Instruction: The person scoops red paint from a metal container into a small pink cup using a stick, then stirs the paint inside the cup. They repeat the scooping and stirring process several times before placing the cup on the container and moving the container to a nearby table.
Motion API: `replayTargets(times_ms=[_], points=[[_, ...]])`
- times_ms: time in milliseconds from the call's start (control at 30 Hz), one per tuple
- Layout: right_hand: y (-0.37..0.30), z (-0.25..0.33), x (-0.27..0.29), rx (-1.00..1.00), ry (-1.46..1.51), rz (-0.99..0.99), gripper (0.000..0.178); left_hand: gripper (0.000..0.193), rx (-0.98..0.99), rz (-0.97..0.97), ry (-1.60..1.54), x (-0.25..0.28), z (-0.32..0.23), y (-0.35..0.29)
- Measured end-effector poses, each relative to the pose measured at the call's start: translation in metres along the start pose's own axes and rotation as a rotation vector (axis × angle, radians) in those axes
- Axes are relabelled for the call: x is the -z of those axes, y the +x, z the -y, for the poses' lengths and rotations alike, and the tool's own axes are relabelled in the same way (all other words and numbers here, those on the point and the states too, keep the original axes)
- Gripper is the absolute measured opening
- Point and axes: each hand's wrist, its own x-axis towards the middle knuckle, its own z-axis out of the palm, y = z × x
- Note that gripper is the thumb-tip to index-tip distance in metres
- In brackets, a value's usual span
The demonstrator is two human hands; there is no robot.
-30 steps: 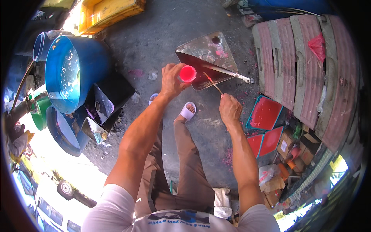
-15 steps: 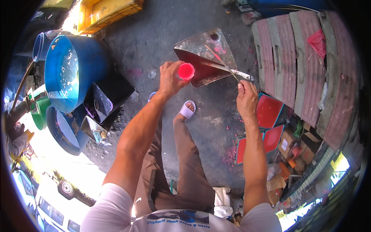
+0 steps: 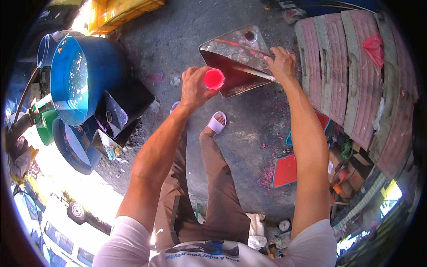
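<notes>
The left grip (image 3: 194, 86) is curled round the side of a cup (image 3: 214, 78) filled with bright red stuff, its thumb and fingers clamped on the wall and the cup's mouth facing up. The right grip (image 3: 283, 64), off to the right and a little farther forward, is pinched together on the near end of a thin stick (image 3: 240, 46), only loosely bunched otherwise. The work looks partway along: the cup already holds its red load and the stick is tinted red, but how much is left cannot be told. The stick reaches out leftward from the right grip, over the metal can (image 3: 213, 50); whether its far end touches the can is unclear. That can lies tilted between and ahead of both grips, red inside, with a pale rod (image 3: 253, 72) across its open mouth, just below the right grip. Nearer the body from the right grip, a red tray (image 3: 284, 171) lies on the floor (image 3: 240, 155). Well left of the left grip stands a blue tub (image 3: 106, 66).
</notes>
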Motion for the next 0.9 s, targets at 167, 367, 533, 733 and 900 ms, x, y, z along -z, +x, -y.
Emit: replayTargets(times_ms=[167, 367, 533, 733, 900], points=[[-0.046, 0.026, 0.042, -0.059, -0.340, 0.192, 0.028, 0.073, -0.011, -0.004, -0.004, 0.000, 0.000, 0.001], [-0.068, 0.025, 0.043, -0.026, -0.421, 0.343, 0.019, 0.073, -0.046, 0.005, -0.007, 0.001, -0.002, 0.006], [-0.064, 0.045, 0.028, -0.069, -0.357, 0.611, 0.020, 0.072, -0.009, -0.004, -0.015, 0.000, -0.005, 0.005], [-0.049, 0.107, 0.013, 0.032, -0.159, 0.948, 0.025, 0.071, 0.005, -0.005, -0.026, 0.003, -0.005, 0.004], [-0.044, 0.110, -0.008, -0.588, 0.273, 1.111, 0.031, 0.072, -0.024, 0.028, -0.015, 0.003, -0.004, 0.008]])
